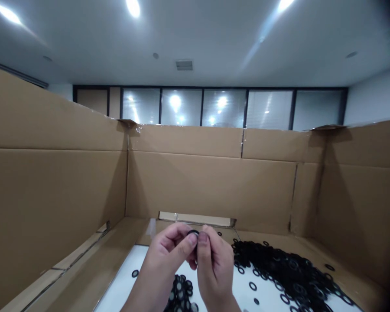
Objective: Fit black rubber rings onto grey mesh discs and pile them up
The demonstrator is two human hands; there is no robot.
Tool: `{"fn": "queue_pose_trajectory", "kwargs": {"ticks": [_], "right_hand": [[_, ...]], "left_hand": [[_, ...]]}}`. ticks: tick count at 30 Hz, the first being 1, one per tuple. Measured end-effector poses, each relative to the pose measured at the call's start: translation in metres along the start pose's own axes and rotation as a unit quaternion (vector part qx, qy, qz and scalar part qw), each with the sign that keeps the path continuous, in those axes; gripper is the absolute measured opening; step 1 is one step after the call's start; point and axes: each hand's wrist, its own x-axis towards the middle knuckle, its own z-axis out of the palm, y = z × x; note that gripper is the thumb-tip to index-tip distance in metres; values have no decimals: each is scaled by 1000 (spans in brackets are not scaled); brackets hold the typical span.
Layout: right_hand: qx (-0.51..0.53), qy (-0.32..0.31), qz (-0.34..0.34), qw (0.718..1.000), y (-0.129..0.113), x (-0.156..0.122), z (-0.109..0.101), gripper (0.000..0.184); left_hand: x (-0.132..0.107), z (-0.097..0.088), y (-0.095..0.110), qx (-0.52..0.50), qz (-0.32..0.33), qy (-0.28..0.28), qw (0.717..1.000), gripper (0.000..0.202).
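1. Together, the left hand [162,264] and the right hand [215,271] meet low in the view, both pinching one small black ring [192,232] between thumbs and fingers. Only the ring's upper edge shows above the fingers.
2. That ring is held up off a white sheet [117,290], touching nothing but the hands.
3. Directly below the hands lies a small heap of black rings with pale centres [181,292], partly hidden behind the wrists.
4. Just right of the right hand, a much larger heap of black rings [289,271] spreads across the sheet, with a few strays on the cardboard beyond it.
5. One loose ring [135,273] lies alone on the sheet, left of the left hand. Another [252,286] sits just apart from the large heap.
6. Tall brown walls of a big cardboard box [208,186] rise on the left, back and right of the sheet, and a cardboard strip [195,219] lies along the back wall's base.
7. Above the box's back edge runs a row of dark-framed windows with blinds [224,106], under ceiling lights [133,6].
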Motion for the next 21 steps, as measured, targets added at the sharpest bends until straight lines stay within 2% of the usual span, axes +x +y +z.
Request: {"fn": "queue_pose_trajectory", "kwargs": {"ticks": [2, 6, 12, 15, 21], "right_hand": [[18, -41, 7, 999, -2, 3, -3, 38], [46, -131, 9, 990, -9, 15, -18, 41], [42, -224, 18, 974, -10, 18, -27, 42], [65, -231, 14, 971, -6, 16, -24, 42], [47, -201, -13, 978, -2, 15, -17, 37]], "left_hand": [[0, -1, 1, 6, 3, -12, 1000, 22], [1, -12, 9, 70, 9, -69, 995, 26], [1, -30, 19, 124, -40, -123, 984, 39], [-1, -32, 22, 130, -71, -143, 979, 40], [-1, -31, 28, 172, -95, -124, 972, 46]]}}
